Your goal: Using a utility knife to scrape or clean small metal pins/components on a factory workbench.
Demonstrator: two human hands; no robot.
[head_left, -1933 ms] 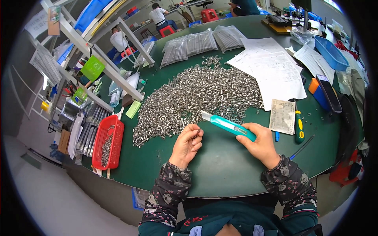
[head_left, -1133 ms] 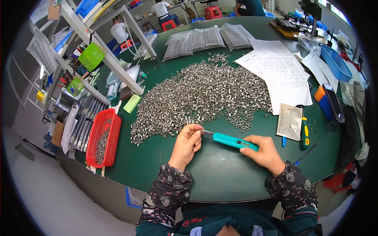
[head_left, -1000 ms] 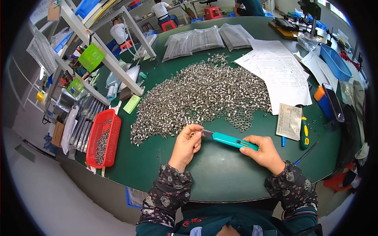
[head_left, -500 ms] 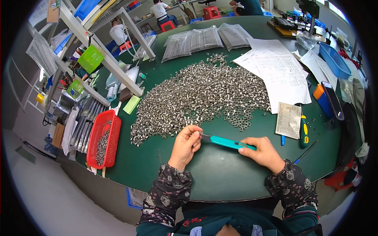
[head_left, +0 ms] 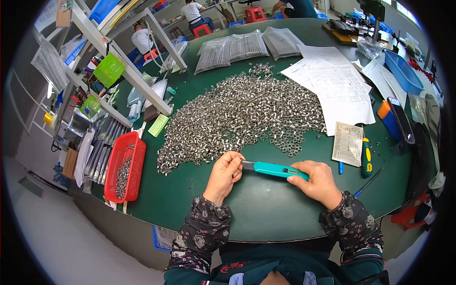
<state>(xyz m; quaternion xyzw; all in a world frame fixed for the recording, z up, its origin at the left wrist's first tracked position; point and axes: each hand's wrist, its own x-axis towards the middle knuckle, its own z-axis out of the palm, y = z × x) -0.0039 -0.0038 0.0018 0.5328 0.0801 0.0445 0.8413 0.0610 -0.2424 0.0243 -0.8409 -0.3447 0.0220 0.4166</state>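
In my right hand (head_left: pixel 319 182) is a teal utility knife (head_left: pixel 273 169), gripped by its handle, with the thumb along the near side. Its blade (head_left: pixel 248 165) points left and reaches the fingertips of my left hand (head_left: pixel 224 176). Those fingers are pinched together on what looks like a small metal ring, mostly hidden by thumb and forefinger. Both hands are just above the green table (head_left: pixel 266 213). Beyond them spreads a wide heap of small shiny metal rings (head_left: pixel 237 111), its near edge close to my left fingers.
At left stands a red basket (head_left: pixel 139 164) partly filled with metal rings. Papers (head_left: pixel 339 99), a printed card (head_left: pixel 347 145), a yellow-green handled tool (head_left: pixel 366 159) and a phone (head_left: pixel 402 121) lie at right. Bagged metal tubes (head_left: pixel 247 46) lie at the back. Other people sit farther off.
The knife has rolled and tilted slightly in my right hand, which has risen a little. My left hand stays nearly in place, with the ring less visible between its fingers.
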